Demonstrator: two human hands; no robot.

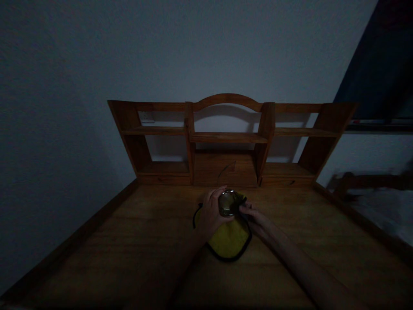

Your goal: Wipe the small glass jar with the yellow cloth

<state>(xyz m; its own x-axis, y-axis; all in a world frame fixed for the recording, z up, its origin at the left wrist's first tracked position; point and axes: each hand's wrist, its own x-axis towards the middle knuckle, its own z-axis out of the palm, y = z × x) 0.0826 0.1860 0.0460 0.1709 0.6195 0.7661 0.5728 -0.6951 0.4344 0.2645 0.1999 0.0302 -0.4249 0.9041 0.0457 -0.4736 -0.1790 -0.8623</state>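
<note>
Glass [227, 203] is held over the middle of the worktop [145, 241], in front of the wooden shelf unit [226, 137]. Round mouth faces up and back toward the wearer; seen nearly end-on, long axis runs roughly along the line of sight. Looks clear, with pale glints at the rim, brownish inside; light dim. Left hand [211, 213]: grip wrapped round the glass, fingers on far side, thumb on near side. Right hand [253, 214]: grip pinching black-edged yellow cloth [229, 241] at right rim; remaining cloth spreads below.
</note>
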